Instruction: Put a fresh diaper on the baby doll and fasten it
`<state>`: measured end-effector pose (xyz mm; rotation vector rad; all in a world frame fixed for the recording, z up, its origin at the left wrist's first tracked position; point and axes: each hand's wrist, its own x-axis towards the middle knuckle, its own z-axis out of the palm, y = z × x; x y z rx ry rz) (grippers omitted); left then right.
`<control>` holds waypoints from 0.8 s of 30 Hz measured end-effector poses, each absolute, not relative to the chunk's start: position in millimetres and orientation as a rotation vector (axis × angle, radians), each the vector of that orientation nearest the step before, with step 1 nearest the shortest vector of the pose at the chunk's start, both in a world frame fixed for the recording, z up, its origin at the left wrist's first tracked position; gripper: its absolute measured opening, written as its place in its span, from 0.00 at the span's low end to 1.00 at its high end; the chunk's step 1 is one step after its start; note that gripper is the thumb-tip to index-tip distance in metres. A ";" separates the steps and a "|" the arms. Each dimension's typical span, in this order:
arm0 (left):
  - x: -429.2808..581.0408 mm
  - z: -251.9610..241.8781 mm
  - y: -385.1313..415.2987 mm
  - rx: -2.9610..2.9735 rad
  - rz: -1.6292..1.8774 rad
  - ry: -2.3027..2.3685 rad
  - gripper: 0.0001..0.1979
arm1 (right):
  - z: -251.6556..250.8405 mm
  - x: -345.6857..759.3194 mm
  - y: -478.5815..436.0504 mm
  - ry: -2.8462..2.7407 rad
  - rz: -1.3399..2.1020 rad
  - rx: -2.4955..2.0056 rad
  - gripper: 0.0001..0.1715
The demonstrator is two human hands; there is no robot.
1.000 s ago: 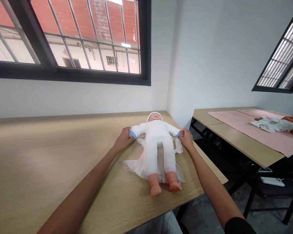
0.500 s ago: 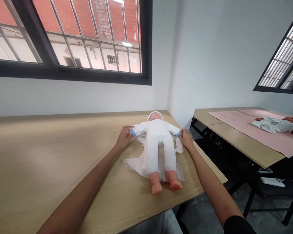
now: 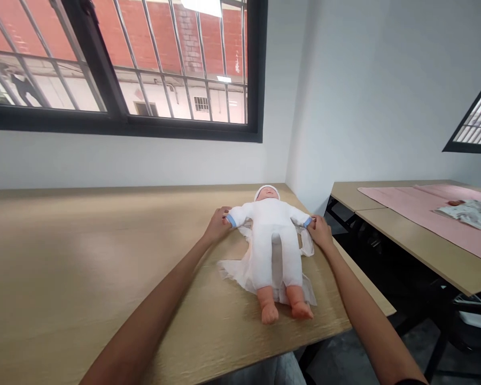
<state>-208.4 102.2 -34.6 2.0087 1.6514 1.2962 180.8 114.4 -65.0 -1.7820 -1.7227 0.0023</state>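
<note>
Near the right edge of the wooden table (image 3: 84, 251), a baby doll (image 3: 270, 251) in a white suit lies face-up on gauzy white cloth (image 3: 234, 270). Left hand (image 3: 216, 225) and right hand (image 3: 319, 233) have fingers (image 3: 225, 215) grasping its blue cuffs (image 3: 231, 221); a slipped grip could drop an arm or rumple the cloth. No readable writing.

supine baby doll (image 3: 269, 240), left hand (image 3: 217, 225) on cuff (image 3: 231, 221), right hand (image 3: 319, 232) on other cuff (image 3: 307, 221)

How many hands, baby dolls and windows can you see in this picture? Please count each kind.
Hands: 2 (left hand, right hand)
Baby dolls: 2 (white-suited baby doll, printed-clothes doll, partly out of view)
Windows: 2 (barred window, slanted window)
Total: 6
</note>
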 end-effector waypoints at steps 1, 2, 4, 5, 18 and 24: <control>-212.1 -31.8 101.5 1.996 1.311 1.633 0.21 | -64.3 182.5 115.1 -1.699 -0.002 -1.773 0.18; -216.1 -28.3 100.5 1.980 1.327 1.612 0.19 | -63.4 184.3 115.7 -1.681 -0.005 -1.751 0.18; -224.2 -19.6 97.9 1.957 1.350 1.575 0.14 | -61.0 187.3 116.4 -1.664 -0.010 -1.678 0.18; -227.8 -14.8 96.5 1.950 1.358 1.560 0.13 | -59.6 188.5 116.4 -1.666 -0.016 -1.637 0.18; -236.4 6.1 85.8 1.923 1.184 1.521 0.14 | -48.7 188.8 108.8 -1.613 -0.098 -1.726 0.12; -248.0 15.1 80.9 1.944 1.139 1.517 0.13 | -47.5 206.4 109.7 -1.588 -0.144 -1.783 0.13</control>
